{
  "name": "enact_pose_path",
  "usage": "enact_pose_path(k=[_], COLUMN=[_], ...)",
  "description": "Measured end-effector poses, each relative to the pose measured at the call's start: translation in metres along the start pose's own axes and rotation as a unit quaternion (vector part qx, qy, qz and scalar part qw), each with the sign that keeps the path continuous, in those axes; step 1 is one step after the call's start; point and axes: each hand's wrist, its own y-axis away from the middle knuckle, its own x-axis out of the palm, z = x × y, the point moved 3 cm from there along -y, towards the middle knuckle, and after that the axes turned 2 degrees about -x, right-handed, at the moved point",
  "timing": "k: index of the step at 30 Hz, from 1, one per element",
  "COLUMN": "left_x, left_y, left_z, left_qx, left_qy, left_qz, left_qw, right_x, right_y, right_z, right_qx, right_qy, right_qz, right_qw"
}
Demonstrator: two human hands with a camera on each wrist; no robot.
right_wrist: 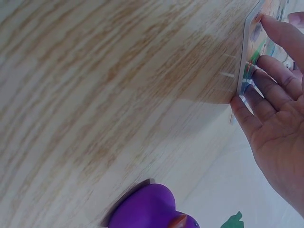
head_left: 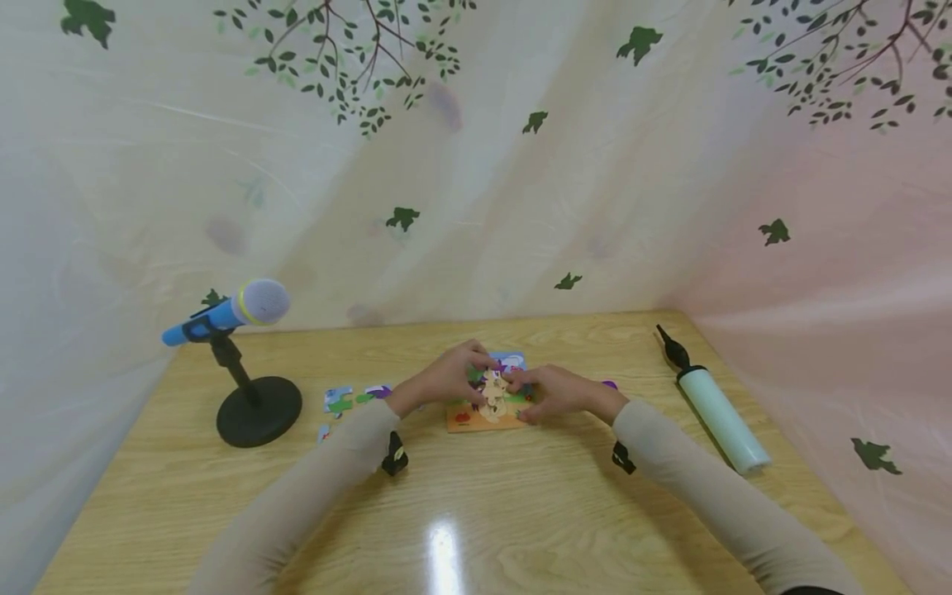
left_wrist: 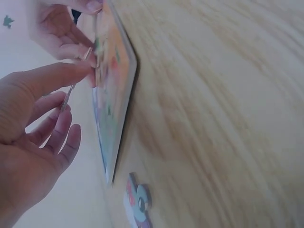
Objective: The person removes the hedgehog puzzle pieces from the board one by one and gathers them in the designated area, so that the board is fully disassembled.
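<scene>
Both hands on the flat orange wooden puzzle board (head_left: 483,417): left hand (head_left: 446,380) pinches a tan piece (head_left: 493,387) to seat it, right hand (head_left: 558,395) lies open-fingered, bracing the board's edge.

Long beige sleeves (head_left: 312,487) cover both arms to the wrists. A small black device (head_left: 394,459) sits strapped under each wrist

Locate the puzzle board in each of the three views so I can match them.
Head: puzzle board at table centre, between both hands.
Left wrist: upper left of centre, seen edge-on, beside the left hand.
Right wrist: top right corner, against the right hand.
Shared landmark: the wooden table.
</scene>
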Motion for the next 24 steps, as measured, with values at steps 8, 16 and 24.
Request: enact_pose_path(k=[8, 16, 24], left_x=[-0.017, -0.04, -0.063], left_y=[0.018, 0.049, 0.093], left_z=[0.0, -0.001, 0.0], left_qx=[0.001, -0.004, -0.002], left_qy=[0.038, 0.075, 0.084], left_qz=[-0.009, -0.018, -0.028], left_qw=[0.9992, 0.997, 0.9961], right_x=[0.002, 0.003, 0.003], right_y=[-0.002, -0.003, 0.0], right_z=[0.002, 0.003, 0.003], right_qx=[0.003, 0.001, 0.0], right_qy=[0.003, 0.003, -0.012], right_qz=[0.002, 0.002, 0.001], right_qw=[1.0, 1.0, 1.0])
